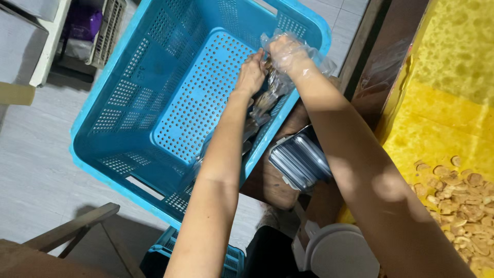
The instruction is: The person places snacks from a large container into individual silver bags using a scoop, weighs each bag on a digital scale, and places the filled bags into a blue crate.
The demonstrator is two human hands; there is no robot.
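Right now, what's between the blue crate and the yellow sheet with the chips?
In the head view, a stack of clear plastic trays on a brown wooden surface lies between the blue crate and the yellow sheet.

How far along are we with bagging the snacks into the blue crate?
Early, it seems. Done: nothing shows lying loose on the blue crate floor. In hand: both the left hand and gloved right hand grip a clear filled bag over the crate. Left: a pile of loose snack pieces on the yellow sheet.
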